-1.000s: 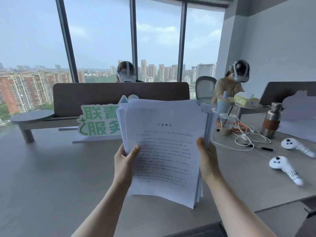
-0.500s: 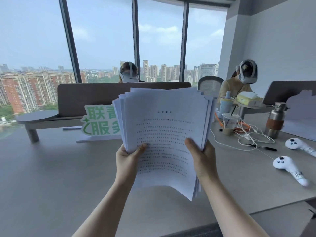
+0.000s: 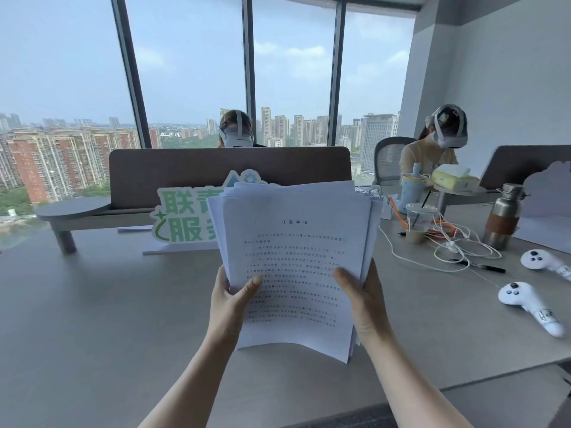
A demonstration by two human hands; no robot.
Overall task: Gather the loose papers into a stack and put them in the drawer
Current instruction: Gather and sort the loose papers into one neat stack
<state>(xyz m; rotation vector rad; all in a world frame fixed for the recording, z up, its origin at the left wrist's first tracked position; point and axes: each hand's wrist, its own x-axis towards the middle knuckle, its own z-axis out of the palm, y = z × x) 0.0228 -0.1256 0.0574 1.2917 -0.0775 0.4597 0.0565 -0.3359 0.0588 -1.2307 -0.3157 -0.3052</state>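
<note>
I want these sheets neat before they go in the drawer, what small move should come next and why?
Probably tap the stack of papers on its bottom edge against the table. The left hand and right hand grip its sides in the air, yet the top edges are still fanned and uneven.

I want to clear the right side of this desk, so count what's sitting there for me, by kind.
White controllers: 2
Metal bottle: 1
Plastic cup: 1
Black pen: 1
White cable tangle: 1
Total: 6
The paper stack is off the desk, held by the left hand and right hand.
</note>
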